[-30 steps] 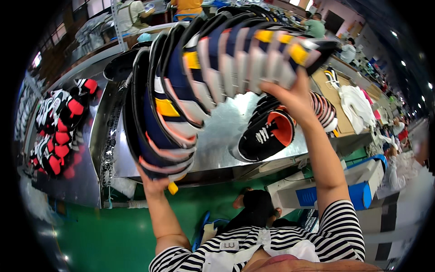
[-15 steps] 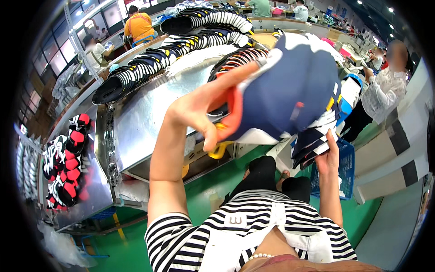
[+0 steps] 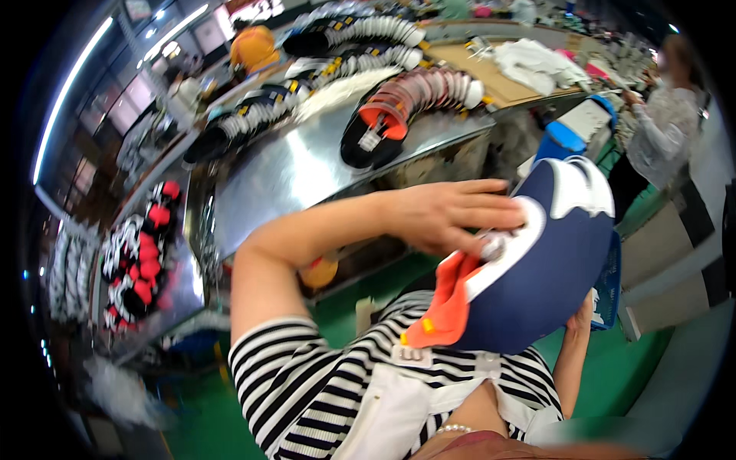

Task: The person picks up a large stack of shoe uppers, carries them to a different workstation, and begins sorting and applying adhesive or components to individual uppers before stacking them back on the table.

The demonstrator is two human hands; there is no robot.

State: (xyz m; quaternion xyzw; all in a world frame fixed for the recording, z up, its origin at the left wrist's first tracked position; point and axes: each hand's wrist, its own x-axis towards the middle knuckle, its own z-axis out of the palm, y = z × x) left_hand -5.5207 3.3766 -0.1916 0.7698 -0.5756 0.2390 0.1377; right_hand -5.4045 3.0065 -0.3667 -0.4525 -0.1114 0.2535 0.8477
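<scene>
A navy shoe upper [image 3: 548, 276] with white trim and an orange lining [image 3: 452, 307] is close in front of my chest, its broad side facing me. My left hand [image 3: 464, 215] reaches across from the left, fingers bent over the white collar edge, closed on the upper. Behind the lower right edge of the upper, my right hand [image 3: 580, 314] grips it from beneath; most of its fingers are hidden. Whether more uppers lie behind this one I cannot tell.
A curved row of orange-lined uppers [image 3: 418, 100] lies on the metal worktable [image 3: 280, 180], with navy-and-white rows [image 3: 261, 107] beyond. Red, black and white uppers [image 3: 146, 257] fill the left table. At right are a blue bin [image 3: 563, 138], a basket [image 3: 611, 287] and a person [image 3: 663, 123].
The upper has come down and nearer to my chest and turned. My left hand has moved right, from the orange edge onto the white collar. My right hand is now mostly covered.
</scene>
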